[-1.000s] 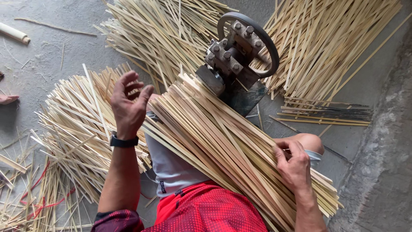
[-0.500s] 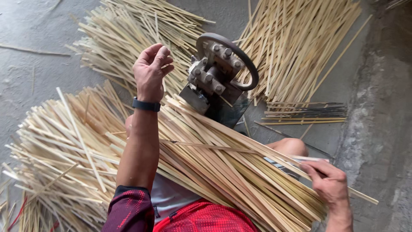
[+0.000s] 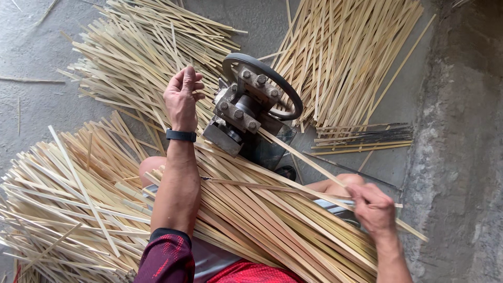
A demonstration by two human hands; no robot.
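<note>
Grey concrete floor [image 3: 36, 105], rough and dusty, rising to a coarser raised strip [image 3: 461, 157] along the right edge. Directly on it: loose heaps of pale split bamboo strips at upper left [image 3: 131, 57], upper right [image 3: 346, 57] and lower left [image 3: 57, 199], plus a small flat bundle of darker strips [image 3: 364, 137] at right. A metal splitting machine with a handwheel [image 3: 251, 112] stands on the floor between the heaps.

soft, even daylight, bright with no glare. shadows are faint and short, darkest under the wheel [image 3: 262, 86] and beneath the strips [image 3: 272, 220]. focus is sharp across the middle; the right hand [image 3: 373, 208] is slightly motion-blurred. the floor [image 3: 456, 157] at right looks a little soft.
</note>
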